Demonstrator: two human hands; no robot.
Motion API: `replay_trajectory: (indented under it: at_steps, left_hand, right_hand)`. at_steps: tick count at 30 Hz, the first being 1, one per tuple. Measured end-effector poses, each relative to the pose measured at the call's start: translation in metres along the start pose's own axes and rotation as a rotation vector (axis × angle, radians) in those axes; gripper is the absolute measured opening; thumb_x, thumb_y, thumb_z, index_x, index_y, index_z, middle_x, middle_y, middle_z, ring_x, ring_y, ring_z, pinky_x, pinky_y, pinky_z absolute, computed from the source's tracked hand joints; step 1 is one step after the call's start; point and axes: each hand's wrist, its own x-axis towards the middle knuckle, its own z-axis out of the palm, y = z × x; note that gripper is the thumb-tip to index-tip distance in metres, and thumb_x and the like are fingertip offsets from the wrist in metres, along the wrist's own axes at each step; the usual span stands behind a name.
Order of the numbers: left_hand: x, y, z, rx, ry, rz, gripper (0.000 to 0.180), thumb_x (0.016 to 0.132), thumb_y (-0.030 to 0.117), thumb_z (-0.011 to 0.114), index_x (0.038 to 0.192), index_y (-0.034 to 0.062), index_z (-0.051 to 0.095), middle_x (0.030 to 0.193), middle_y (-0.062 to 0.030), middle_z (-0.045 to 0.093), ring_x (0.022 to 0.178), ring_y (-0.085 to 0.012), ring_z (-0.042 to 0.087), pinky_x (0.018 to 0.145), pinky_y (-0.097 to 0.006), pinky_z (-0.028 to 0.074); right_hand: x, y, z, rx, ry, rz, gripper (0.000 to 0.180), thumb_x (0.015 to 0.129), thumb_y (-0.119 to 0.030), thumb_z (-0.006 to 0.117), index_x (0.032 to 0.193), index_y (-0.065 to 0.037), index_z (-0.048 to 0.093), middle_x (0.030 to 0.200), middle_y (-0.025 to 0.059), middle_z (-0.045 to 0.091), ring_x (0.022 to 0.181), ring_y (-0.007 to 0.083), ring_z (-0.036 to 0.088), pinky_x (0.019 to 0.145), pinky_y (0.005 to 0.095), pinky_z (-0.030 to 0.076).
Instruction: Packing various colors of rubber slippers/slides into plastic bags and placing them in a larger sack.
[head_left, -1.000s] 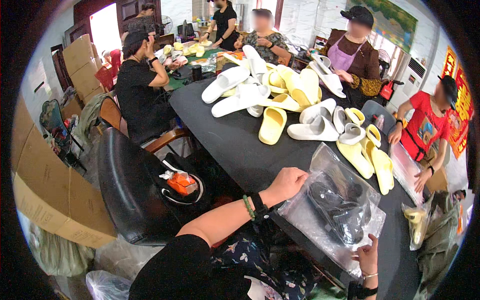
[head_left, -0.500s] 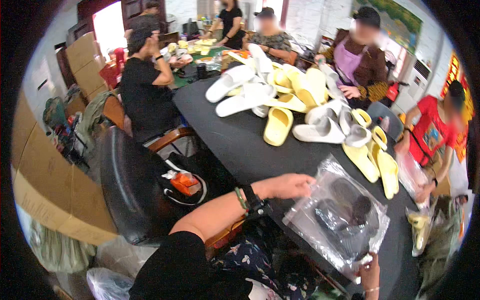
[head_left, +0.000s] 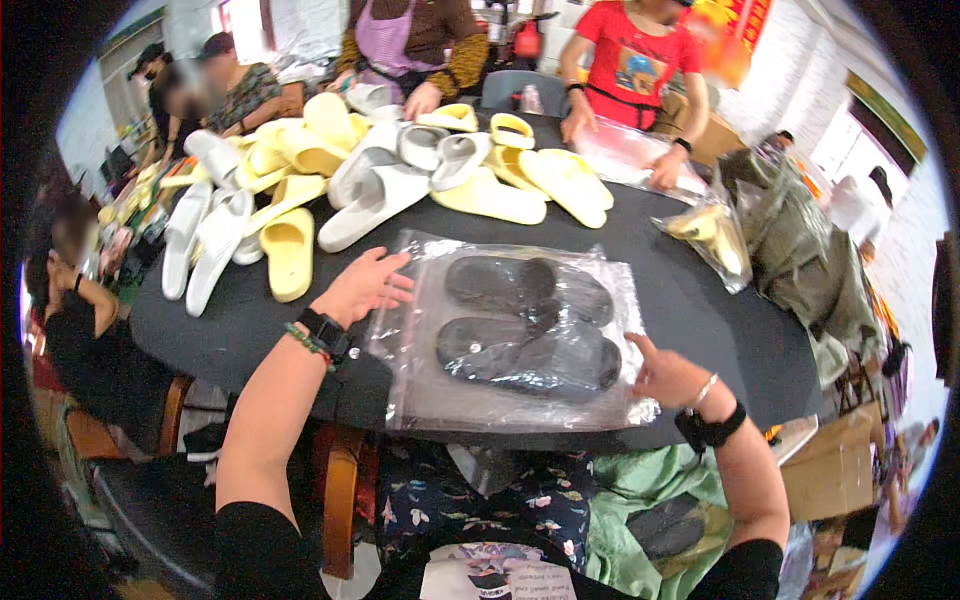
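the clear bag (head_left: 505, 335) of dark slippers (head_left: 530, 325) has come from our right side to lie flat before us on the black table (head_left: 690, 300); our left hand (head_left: 362, 287) and right hand (head_left: 668, 375) rest open on its edges, gripping nothing.

i see yellow slippers (head_left: 495, 195) and white slippers (head_left: 372, 195) piled on the dark worktop (head_left: 700, 300), beside a bagged yellow pair (head_left: 712, 235).
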Motion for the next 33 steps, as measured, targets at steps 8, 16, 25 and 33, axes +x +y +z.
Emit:
replay_trajectory:
  at_steps: [8,16,25,33]
  left_hand:
    - [0.062,0.016,-0.01,-0.076,0.026,-0.064,0.067,0.09,0.029,0.071,0.135,0.0059,0.027,0.099,-0.0153,0.064,0.075,-0.0245,0.068,0.062,-0.034,0.054]
    - [0.081,0.011,-0.005,-0.133,0.071,0.071,0.083,0.091,0.01,0.067,0.152,0.001,0.012,0.092,-0.0169,0.068,0.075,-0.0217,0.068,0.059,-0.03,0.049]
    - [0.062,0.012,0.017,-0.611,-0.013,0.073,0.051,0.103,0.018,0.048,0.144,-0.0034,0.026,0.103,-0.0322,0.062,0.089,-0.035,0.069,0.084,-0.039,0.059]
    - [0.002,-0.017,-0.015,-0.394,-0.15,-0.17,0.048,0.106,0.032,0.038,0.138,-0.0026,0.032,0.113,-0.0324,0.058,0.096,-0.0466,0.064,0.082,-0.046,0.059]
  right_hand:
    - [0.132,0.032,-0.062,0.173,0.516,-0.008,0.062,0.085,-0.027,0.072,0.131,0.005,0.046,0.09,0.0198,0.07,0.075,0.0288,0.07,0.072,0.0395,0.056]
    - [0.214,0.045,-0.048,0.326,0.539,0.139,0.064,0.081,-0.023,0.076,0.131,0.006,0.049,0.089,0.0185,0.071,0.07,0.0236,0.071,0.066,0.0346,0.056]
    - [0.166,0.093,-0.058,0.019,0.735,0.092,0.06,0.08,-0.024,0.079,0.129,-0.001,0.053,0.108,0.0199,0.067,0.096,0.0292,0.068,0.084,0.0383,0.054]
    - [0.077,0.042,-0.033,-0.302,0.209,-0.259,0.137,0.057,-0.045,0.091,0.156,-0.01,0.004,0.162,0.02,0.007,0.149,0.0401,0.012,0.115,0.0579,0.023]
